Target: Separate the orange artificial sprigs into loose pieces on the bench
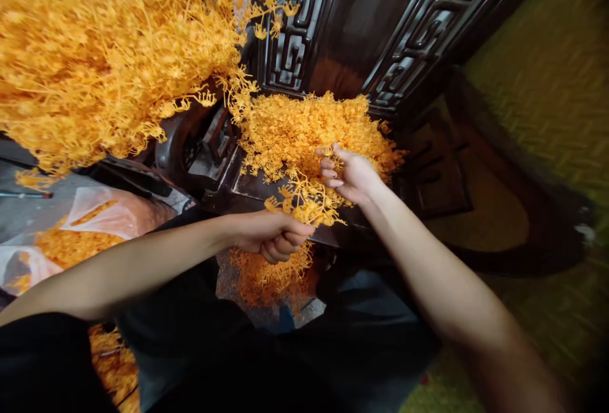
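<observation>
My left hand (280, 235) is closed round the stem end of an orange branching sprig (311, 200), whose curly tips spread up and to the right above the fist. My right hand (345, 175) is just beyond it, fingers curled with orange tips at the thumb and forefinger, in front of a heaped orange pile (309, 127) on a dark wooden seat (250, 186). Whether those tips belong to the sprig or to another piece is unclear. Below my left hand, more orange pieces (271, 273) lie lower down, between the legs.
A large orange heap (109, 58) fills the upper left, beside a carved armrest (178, 153). The carved dark backrest (356, 19) rises behind the pile. Plastic bags (102, 210) with orange bits lie at the left. A yellow-green woven surface (547, 102) is at the right.
</observation>
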Demonstrator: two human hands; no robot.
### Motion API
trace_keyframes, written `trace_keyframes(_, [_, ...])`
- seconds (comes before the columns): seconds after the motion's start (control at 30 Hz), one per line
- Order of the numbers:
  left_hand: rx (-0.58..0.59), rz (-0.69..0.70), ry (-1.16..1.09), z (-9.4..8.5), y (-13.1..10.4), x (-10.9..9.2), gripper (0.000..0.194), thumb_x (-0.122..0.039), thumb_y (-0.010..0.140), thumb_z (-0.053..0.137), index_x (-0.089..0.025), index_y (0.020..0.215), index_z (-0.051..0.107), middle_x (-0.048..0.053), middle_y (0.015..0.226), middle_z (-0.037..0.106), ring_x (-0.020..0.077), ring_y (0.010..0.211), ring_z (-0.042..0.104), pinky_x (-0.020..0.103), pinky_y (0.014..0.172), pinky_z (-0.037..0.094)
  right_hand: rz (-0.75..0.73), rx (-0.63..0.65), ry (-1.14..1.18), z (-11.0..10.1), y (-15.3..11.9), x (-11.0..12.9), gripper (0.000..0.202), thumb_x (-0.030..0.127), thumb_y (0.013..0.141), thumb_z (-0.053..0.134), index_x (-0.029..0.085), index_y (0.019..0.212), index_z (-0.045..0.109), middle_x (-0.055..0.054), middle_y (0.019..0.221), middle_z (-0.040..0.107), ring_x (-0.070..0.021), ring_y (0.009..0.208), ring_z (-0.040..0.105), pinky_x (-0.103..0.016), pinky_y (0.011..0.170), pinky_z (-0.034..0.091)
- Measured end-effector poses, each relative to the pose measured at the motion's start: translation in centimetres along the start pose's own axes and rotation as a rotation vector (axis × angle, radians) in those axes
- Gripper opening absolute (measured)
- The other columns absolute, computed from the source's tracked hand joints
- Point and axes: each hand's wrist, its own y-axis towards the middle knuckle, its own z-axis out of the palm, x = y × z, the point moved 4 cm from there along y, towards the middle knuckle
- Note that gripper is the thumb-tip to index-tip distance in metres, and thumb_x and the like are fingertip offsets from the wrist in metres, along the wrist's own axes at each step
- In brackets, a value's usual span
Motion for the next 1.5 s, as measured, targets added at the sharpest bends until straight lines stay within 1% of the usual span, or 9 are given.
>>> trace_keyframes(0.1, [-0.008, 0.006, 0.016, 0.2, 0.0, -0.1, 0.052, -0.047, 0.102, 0.048, -0.022, 0.061, 0.029, -0.008, 0.053, 0.016, 0.006, 0.043, 0.012, 0.025, 0.043, 0.005, 0.088, 0.03, -0.068, 0.9, -0.3, -0.9, 0.044, 0.059, 0.088, 0.069, 0.019, 0.08, 0.054, 0.004, 0.063, 0.04, -0.0068, 0.049, 0.032, -0.016, 0.035, 0.017])
trace_keyframes(0.37, [-0.057, -0.007, 0.01, -1.3, 0.9, -0.1, 0.052, -0.048, 0.102, 0.048, -0.022, 0.061, 0.03, -0.008, 0.052, 0.016, 0.0057, 0.043, 0.01, 0.023, 0.042, 0.004, -0.088, -0.236, 0.054, -3.0, 2.1, -0.9, 0.019, 0.033, 0.088, 0.065, 0.02, 0.086, 0.051, -0.001, 0.078, 0.053, -0.0095, 0.062, 0.051, -0.018, 0.049, 0.044])
trace_keyframes(0.5, [-0.076, -0.027, 0.014, -1.7, 1.4, -0.1, 0.052, -0.047, 0.102, 0.046, -0.022, 0.06, 0.028, -0.008, 0.052, 0.016, 0.0058, 0.042, 0.01, 0.023, 0.041, 0.004, -0.386, -0.14, -0.188, -4.4, 3.0, 1.4, 0.04, 0.064, 0.088, 0.052, 0.025, 0.099, 0.054, -0.011, 0.103, 0.061, -0.0226, 0.092, 0.064, -0.037, 0.072, 0.061])
trace_keyframes(0.73, [-0.011, 0.021, 0.059, -0.9, 1.3, -0.9, 0.053, -0.05, 0.102, 0.047, -0.022, 0.061, 0.03, -0.007, 0.053, 0.018, 0.0063, 0.043, 0.012, 0.025, 0.042, 0.006, -0.674, -0.289, -0.827, -2.6, -0.9, 4.3, 0.081, 0.077, 0.088, 0.056, 0.031, 0.154, 0.047, -0.012, 0.158, 0.045, -0.0362, 0.154, 0.033, -0.059, 0.114, 0.044])
trace_keyframes(0.9, [0.041, 0.007, 0.064, -0.2, 1.3, -0.9, 0.053, -0.051, 0.101, 0.051, -0.022, 0.061, 0.032, -0.007, 0.053, 0.02, 0.0065, 0.044, 0.015, 0.026, 0.044, 0.008, -0.205, 0.452, -0.826, 1.0, -3.6, 0.5, 0.062, 0.07, 0.087, 0.067, 0.023, 0.128, 0.072, -0.011, 0.129, 0.071, -0.0271, 0.116, 0.067, -0.042, 0.096, 0.057])
trace_keyframes(0.97, [0.038, 0.016, 0.034, 0.0, 1.3, -0.9, 0.053, -0.051, 0.1, 0.053, -0.022, 0.06, 0.032, -0.007, 0.053, 0.019, 0.0065, 0.043, 0.015, 0.026, 0.044, 0.007, -0.107, 0.582, -0.831, 1.4, -4.0, 0.1, 0.047, 0.063, 0.088, 0.071, 0.021, 0.106, 0.078, -0.006, 0.1, 0.076, -0.0183, 0.085, 0.068, -0.032, 0.076, 0.058])
trace_keyframes(1.13, [-0.03, 0.026, -0.069, 0.1, 1.2, -1.0, 0.052, -0.047, 0.102, 0.046, -0.023, 0.06, 0.029, -0.008, 0.051, 0.014, 0.0069, 0.041, 0.01, 0.024, 0.041, 0.006, -0.171, 0.476, -0.993, -0.4, -3.2, 2.3, 0.049, 0.061, 0.084, 0.076, 0.017, 0.063, 0.067, 0.004, 0.053, 0.046, -0.0063, 0.049, 0.033, -0.022, 0.046, 0.027])
trace_keyframes(1.37, [-0.079, -0.011, -0.093, -0.4, 1.5, -1.5, 0.05, -0.043, 0.102, 0.046, -0.023, 0.06, 0.028, -0.008, 0.051, 0.012, 0.0064, 0.04, 0.01, 0.024, 0.04, 0.006, -0.153, 0.338, -0.998, -3.6, -1.1, 3.5, 0.034, 0.05, 0.078, 0.083, 0.017, 0.075, 0.076, 0.0, 0.064, 0.061, -0.0076, 0.053, 0.044, -0.024, 0.05, 0.036])
trace_keyframes(1.5, [0.02, -0.051, -0.056, 0.3, 0.4, -0.4, 0.052, -0.045, 0.1, 0.052, -0.022, 0.059, 0.029, -0.007, 0.051, 0.016, 0.0062, 0.042, 0.01, 0.025, 0.042, 0.004, -0.197, -0.092, -0.959, -9.8, -0.3, 4.5, 0.025, 0.03, 0.088, 0.075, 0.014, 0.069, 0.069, -0.003, 0.061, 0.058, -0.0081, 0.051, 0.052, -0.028, 0.054, 0.045])
